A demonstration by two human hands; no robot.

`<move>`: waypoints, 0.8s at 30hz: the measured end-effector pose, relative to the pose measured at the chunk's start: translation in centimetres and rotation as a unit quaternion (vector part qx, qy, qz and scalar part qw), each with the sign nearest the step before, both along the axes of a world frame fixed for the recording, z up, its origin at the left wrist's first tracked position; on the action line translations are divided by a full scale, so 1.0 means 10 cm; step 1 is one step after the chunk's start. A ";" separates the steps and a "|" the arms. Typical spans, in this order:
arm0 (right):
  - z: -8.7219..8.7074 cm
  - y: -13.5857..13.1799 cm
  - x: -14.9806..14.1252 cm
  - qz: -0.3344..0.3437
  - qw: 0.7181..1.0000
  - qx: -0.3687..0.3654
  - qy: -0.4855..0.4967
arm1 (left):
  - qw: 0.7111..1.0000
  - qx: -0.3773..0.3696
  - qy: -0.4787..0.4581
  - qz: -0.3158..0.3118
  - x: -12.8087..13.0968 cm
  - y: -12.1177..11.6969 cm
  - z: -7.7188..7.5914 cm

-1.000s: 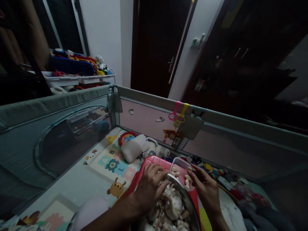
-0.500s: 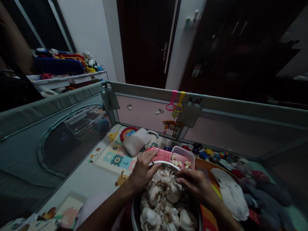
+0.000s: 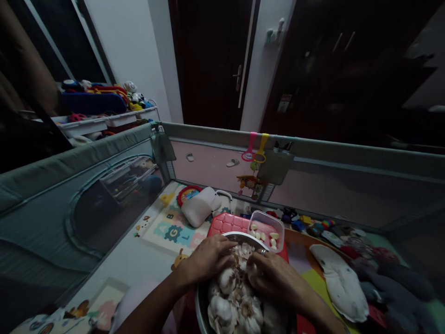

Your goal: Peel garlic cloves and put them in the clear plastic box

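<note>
- While I stand looking on, a person's two bare hands are bent over a metal bowl point(image 3: 245, 235) heaped with garlic bulbs point(image 3: 227, 281).
- The right hand point(image 3: 275, 274) lies over the right side of the heap, with the garlic directly beneath its bunched fingertips; they hide whether it grips a bulb, so I cannot tell.
- The left hand point(image 3: 210, 256) extends over the bowl's left side, fingers curled toward the garlic; I cannot tell whether it grasps anything.
- Both hands are close to the heap, but the right is nearer the clear plastic box point(image 3: 266, 227), just beyond the bowl on a red surface point(image 3: 225, 223).
- The bulbs look round, with no clear long axis: whitish and papery, with brownish, ragged patches.
- Inside the box, several cloves point(image 3: 274, 236) look smooth, pale and peeled.
</note>
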State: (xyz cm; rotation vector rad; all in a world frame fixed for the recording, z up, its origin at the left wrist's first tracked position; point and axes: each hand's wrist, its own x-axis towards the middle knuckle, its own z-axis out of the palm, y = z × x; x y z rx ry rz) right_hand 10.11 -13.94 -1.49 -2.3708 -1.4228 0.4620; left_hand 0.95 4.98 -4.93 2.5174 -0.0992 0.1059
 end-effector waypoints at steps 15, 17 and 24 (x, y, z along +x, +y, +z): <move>-0.04 -0.05 0.05 -0.017 1.000 -0.014 0.021 | 0.996 0.070 0.036 -0.034 0.03 -0.03 -0.01; -0.05 -0.04 0.03 -0.008 1.000 -0.021 0.016 | 0.997 0.059 0.039 -0.040 0.02 -0.01 0.05; -0.09 -0.04 -0.05 0.013 0.997 0.014 0.074 | 0.999 -0.001 0.035 -0.025 -0.03 0.07 0.12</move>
